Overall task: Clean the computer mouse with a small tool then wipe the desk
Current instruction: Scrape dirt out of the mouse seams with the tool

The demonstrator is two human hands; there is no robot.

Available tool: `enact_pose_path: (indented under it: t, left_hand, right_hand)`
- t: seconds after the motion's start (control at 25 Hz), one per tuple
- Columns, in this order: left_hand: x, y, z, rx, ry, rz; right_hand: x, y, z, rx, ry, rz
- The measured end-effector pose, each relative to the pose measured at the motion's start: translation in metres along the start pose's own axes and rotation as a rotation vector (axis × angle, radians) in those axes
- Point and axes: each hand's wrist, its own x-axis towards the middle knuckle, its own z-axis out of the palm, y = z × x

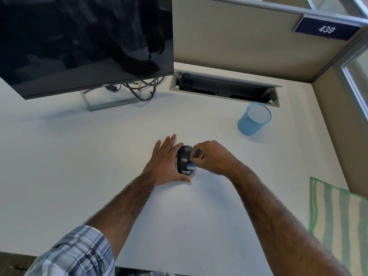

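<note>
Left hand (166, 162) flat, bracing mouse (184, 159) mid-desk (99, 156); right hand (209, 157) clenched on blue brush (194, 158).

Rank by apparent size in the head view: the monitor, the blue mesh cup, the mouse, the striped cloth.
1. monitor
2. striped cloth, partly cut off by the frame
3. blue mesh cup
4. mouse, partly covered by hands

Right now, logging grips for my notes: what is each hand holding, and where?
Right hand grips the small blue brush by its handle; left hand steadies the mouse along its side.

1 mouse (184, 159), 1 brush (194, 158), 1 monitor (85, 42), 1 mesh cup (254, 118), 1 cloth (338, 220), 2 hands (167, 162).
</note>
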Motion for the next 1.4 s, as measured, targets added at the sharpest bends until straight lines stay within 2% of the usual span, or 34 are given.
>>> enact_pose_path:
  t: [0.08, 0.2, 0.36, 0.48, 0.56, 0.72, 0.88, 1.12, 1.28, 1.4]
  left_hand:
    - [0.000, 0.000, 0.000, -0.004, -0.005, -0.006]
    - [0.001, 0.000, 0.001, 0.013, 0.000, -0.002]
    - [0.002, -0.001, 0.001, 0.014, -0.005, -0.004]
    - [0.002, 0.000, 0.000, 0.022, -0.001, -0.004]
    - [0.002, 0.000, 0.000, 0.026, 0.002, -0.002]
    - [0.001, 0.000, 0.001, 0.024, -0.010, -0.004]
    - [0.001, -0.001, 0.001, 0.026, -0.001, -0.004]
    - [0.001, -0.001, 0.001, 0.009, 0.002, 0.000]
    - [0.002, -0.001, 0.002, 0.008, -0.003, 0.004]
    - [0.001, -0.003, 0.003, -0.003, 0.008, 0.002]
  right_hand:
    - [-0.001, 0.003, -0.003, 0.038, 0.022, 0.009]
    - [0.001, 0.001, -0.006, 0.188, 0.177, -0.002]
    - [0.005, 0.007, 0.006, 0.131, 0.184, 0.019]
    - [0.010, 0.017, 0.004, 0.150, 0.280, 0.093]
    - [0.011, 0.015, 0.003, 0.177, 0.315, 0.070]
    - [0.014, 0.013, 0.007, 0.182, 0.213, 0.043]
    - [0.020, 0.019, 0.004, 0.168, 0.288, 0.066]
    - [0.025, 0.028, 0.002, 0.096, 0.254, 0.101]
    - [0.025, 0.024, 0.004, 0.149, 0.218, 0.013]
    - [0.029, 0.029, 0.002, 0.048, 0.220, 0.069]
